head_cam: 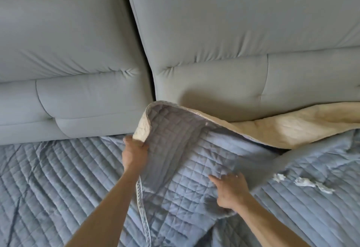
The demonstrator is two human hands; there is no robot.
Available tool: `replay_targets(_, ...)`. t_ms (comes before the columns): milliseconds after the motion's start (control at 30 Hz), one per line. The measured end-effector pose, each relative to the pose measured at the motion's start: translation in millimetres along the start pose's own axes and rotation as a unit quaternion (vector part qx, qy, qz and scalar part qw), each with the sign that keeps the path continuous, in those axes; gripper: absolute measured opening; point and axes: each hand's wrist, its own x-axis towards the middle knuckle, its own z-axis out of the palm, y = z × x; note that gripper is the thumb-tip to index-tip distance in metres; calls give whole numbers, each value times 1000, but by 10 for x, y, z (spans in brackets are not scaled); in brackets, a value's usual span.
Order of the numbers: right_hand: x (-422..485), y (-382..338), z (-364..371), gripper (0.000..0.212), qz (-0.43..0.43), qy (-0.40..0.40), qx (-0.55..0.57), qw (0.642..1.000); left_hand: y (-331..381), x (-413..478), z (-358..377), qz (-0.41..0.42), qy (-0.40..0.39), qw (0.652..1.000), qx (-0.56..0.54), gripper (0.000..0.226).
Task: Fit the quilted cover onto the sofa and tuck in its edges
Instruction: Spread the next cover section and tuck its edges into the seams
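- One quilted cover [175,184] filled the lower frame. Its left stretch [48,178] lay flat on the seat of the sofa [214,83], blue side up.
- The back edge of that stretch ran in under the left back cushion [68,32]. It looked tucked there, so I judged that part done.
- The left hand [134,149] gripped the loose corner of the cover, fingers curled round the fold. It held the corner up just in front of the dark gap [151,79] between the cushions.
- Likely reason for the lift: to free the corner and line it up with the crease at the seat back before pushing it in.
- A pale edge binding [143,207] hung down from that corner along the left forearm, slack because the corner was raised.
- The lifted corner curled over and showed the cream underside [292,129]. That side ran on as a flipped band along the foot of the right back cushion [243,22], so the edge on that side was not yet tucked.
- The right hand [230,192] lay palm down on the blue quilting, fingers spread and holding nothing. It probably pinned the fabric so it would not slide while the corner was pulled.
- White tufts [303,182] sat on the cover to the right of that hand; I could not tell if they were stuffing or lint.
- Judged stage: midway, with the right half left to flatten and tuck.
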Motion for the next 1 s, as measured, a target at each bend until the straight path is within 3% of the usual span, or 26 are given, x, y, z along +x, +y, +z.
replay_targets(100,42,-88,137,59,54,-1,23,998,-86,67,93,18,27,999,23,95)
replay_targets(233,217,-346,250,65,17,93,42,995,-422,-172,263,86,123,985,89,105)
replay_targets(300,320,-446,310,77,9,94,75,993,-623,-341,422,177,59,970,158,98)
replay_targets(400,500,-542,445,96,44,99,62,992,-999,-395,746,261,-164,900,308,96)
replay_targets(433,530,-545,515,99,56,109,48,991,-1087,-402,866,270,-205,883,324,96)
replay_targets(500,533,-553,594,99,73,120,44,989,-1177,-432,1027,286,-219,872,332,96)
replay_targets(667,314,-386,698,95,109,36,88,989,-1308,-703,1156,305,-247,853,344,99)
replay_targets(800,2,-314,792,99,110,-24,84,990,-1391,-1065,1119,333,-296,819,363,96)
replay_targets(1000,-410,-187,897,93,82,-91,55,991,-1461,-1495,1120,344,-331,807,347,91)
